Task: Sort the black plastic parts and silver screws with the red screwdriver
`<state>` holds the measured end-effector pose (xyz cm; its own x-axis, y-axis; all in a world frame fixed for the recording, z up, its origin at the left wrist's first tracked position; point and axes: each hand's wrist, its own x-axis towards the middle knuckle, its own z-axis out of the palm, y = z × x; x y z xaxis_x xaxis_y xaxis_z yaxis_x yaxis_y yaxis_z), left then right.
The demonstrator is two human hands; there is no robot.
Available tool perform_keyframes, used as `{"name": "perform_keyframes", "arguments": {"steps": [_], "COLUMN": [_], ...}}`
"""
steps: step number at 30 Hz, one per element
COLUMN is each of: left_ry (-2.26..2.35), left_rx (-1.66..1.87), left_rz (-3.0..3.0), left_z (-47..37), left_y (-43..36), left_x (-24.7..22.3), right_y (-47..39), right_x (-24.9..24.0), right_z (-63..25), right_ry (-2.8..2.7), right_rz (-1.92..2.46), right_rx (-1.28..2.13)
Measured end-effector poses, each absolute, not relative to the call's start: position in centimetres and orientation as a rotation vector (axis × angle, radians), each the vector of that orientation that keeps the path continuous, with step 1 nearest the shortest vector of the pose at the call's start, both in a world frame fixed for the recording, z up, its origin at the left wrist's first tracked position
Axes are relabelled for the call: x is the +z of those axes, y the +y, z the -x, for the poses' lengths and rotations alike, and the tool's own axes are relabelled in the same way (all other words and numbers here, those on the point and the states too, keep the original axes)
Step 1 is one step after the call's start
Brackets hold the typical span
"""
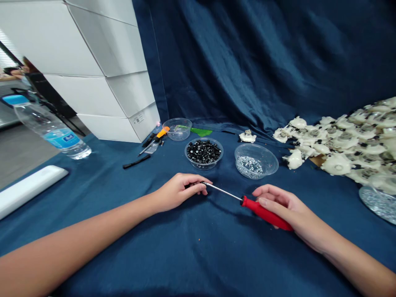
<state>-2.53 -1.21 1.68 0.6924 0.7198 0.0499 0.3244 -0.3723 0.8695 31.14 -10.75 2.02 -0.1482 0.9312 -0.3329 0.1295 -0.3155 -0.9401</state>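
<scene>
My right hand (283, 206) is wrapped round the red handle of a screwdriver (267, 215), whose thin metal shaft points left. At the shaft's tip, my left hand (182, 189) pinches a small black part (203, 184), mostly covered by the fingers. Its kind cannot be made out, but it resembles the black pieces in the clear bowl (204, 166) just beyond. Behind the screwdriver stands a second clear bowl (269, 163) with small silvery screws (249, 165) in it.
White plastic housings (337, 165) are heaped at right, near a clear container of screws (379, 202). One housing (247, 136) lies apart. An orange-handled screwdriver (162, 132) and another clear bowl (177, 136) sit far left, by stacked white boxes (108, 103) and a water bottle (52, 128).
</scene>
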Motion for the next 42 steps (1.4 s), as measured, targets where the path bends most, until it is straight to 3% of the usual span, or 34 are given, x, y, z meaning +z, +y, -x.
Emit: {"name": "perform_keyframes", "arguments": {"steps": [19,42], "left_ry": [0.803,0.793], "left_rx": [0.526,0.517], "left_rz": [-2.017,-2.043], "left_z": [2.61,2.70], "left_y": [-1.14,-1.19], "left_x": [1.59,1.63], "right_y": [-10.88,-10.80], "right_x": [2.30,2.28], "right_z": [-31.08,-31.37], "right_ry": [-1.489,-1.497], "right_rz": [1.543,1.532], "right_rx": [1.172,1.212]}}
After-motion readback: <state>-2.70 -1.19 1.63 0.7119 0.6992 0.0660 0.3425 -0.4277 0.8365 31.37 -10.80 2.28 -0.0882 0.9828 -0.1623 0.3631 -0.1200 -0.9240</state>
